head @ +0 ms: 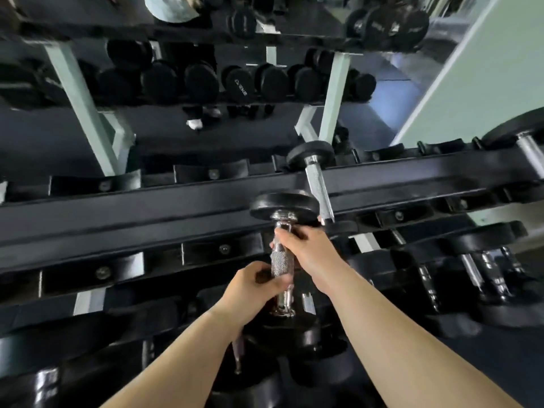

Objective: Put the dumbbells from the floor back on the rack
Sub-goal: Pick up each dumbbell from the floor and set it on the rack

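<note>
A dumbbell (281, 262) with black round heads and a knurled chrome handle is held lengthwise over the black rack (147, 213). Its far head lies against the top rail, and its near head is low between my forearms. My left hand (259, 285) grips the near part of the handle. My right hand (306, 248) grips the far part, just below the far head. Another dumbbell (315, 175) rests across the top tier just to the right, touching the far head.
Several dumbbells (482, 269) fill the lower tier at the right, and more dark heads sit at the bottom left (44, 381). A mirror behind the rack reflects rows of dumbbells (206, 81) and pale green uprights (82, 104). A pale wall (485, 69) stands at the right.
</note>
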{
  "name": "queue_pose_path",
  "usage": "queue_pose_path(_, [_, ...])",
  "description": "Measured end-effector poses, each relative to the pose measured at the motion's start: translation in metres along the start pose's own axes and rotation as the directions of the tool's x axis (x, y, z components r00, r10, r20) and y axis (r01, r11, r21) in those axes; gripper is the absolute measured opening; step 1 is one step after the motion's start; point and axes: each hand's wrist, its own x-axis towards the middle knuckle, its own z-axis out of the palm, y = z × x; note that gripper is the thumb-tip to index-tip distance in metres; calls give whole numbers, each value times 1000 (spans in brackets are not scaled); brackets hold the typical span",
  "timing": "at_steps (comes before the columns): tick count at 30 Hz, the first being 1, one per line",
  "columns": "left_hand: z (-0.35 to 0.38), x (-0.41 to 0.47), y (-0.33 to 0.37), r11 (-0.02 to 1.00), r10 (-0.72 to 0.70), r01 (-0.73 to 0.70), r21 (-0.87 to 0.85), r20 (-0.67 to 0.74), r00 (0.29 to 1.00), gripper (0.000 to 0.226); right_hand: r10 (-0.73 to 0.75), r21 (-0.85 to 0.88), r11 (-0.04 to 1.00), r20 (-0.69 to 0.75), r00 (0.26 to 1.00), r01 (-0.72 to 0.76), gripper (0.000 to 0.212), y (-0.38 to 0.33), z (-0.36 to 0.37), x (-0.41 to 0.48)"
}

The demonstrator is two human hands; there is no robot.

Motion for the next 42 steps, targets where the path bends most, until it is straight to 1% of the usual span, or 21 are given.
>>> queue_pose_path(1, [-6, 5, 5, 1000, -7, 6, -16, -12, 1000, 22, -1, -17, 1000, 19, 1000, 2, 14, -7, 3, 8])
queue_pose_path(2, [-20, 13, 8, 999, -18, 16, -47, -53, 998, 15, 7, -40, 999, 62, 998, -5, 14, -17, 16, 24])
queue_pose_path(3, [-35, 21, 9, 997, -22, 16, -69, -90, 996, 13, 21, -49, 999, 96, 995, -16, 14, -26, 30, 40])
queue_pose_path(5, [-44, 29, 15, 999, -1, -6, -54, -119, 993, 17, 27, -46, 999, 89, 996, -23, 15, -31, 39, 52])
queue_pose_path(10, [-85, 47, 17, 996, -24, 0, -86, -270, 962, 25, 42, -71, 997, 220, 975, -27, 15, -57, 82, 85])
queue_pose_path(11, [-91, 51, 16, 996, -25, 0, -85, -292, 956, 25, 42, -77, 997, 231, 972, -25, 15, -61, 89, 90])
queue_pose_path(14, [-104, 67, 17, 996, -27, -3, -91, -324, 946, 14, 46, -77, 997, 256, 966, -27, 15, -66, 103, 109])
queue_pose_path(18, [-106, 80, 18, 997, -4, -22, -75, -333, 943, 16, 42, -87, 996, 237, 970, -22, 21, -68, 105, 122])
queue_pose_path(22, [-103, 92, 17, 998, -2, -19, -59, -344, 939, 26, 68, -99, 994, 197, 978, -49, 31, -64, 105, 133])
queue_pose_path(25, [-102, 97, 18, 999, -4, -7, -34, -324, 946, 33, 85, -95, 993, 161, 983, -70, 32, -61, 104, 140])
queue_pose_path(29, [-105, 101, 19, 1000, -23, 24, 0, -307, 951, 39, 89, -132, 989, 170, 981, -67, 35, -59, 102, 143])
queue_pose_path(32, [-102, 100, 17, 999, -42, 47, 8, -305, 952, 39, 83, -178, 983, 176, 981, -51, 36, -56, 99, 142])
queue_pose_path(40, [-96, 98, 16, 998, -31, 45, 34, -332, 943, 40, 79, -190, 981, 182, 980, -44, 39, -52, 99, 139])
queue_pose_path(42, [-95, 96, 18, 996, -23, 52, 77, -345, 938, 41, 70, -226, 974, 171, 983, -30, 42, -52, 97, 135])
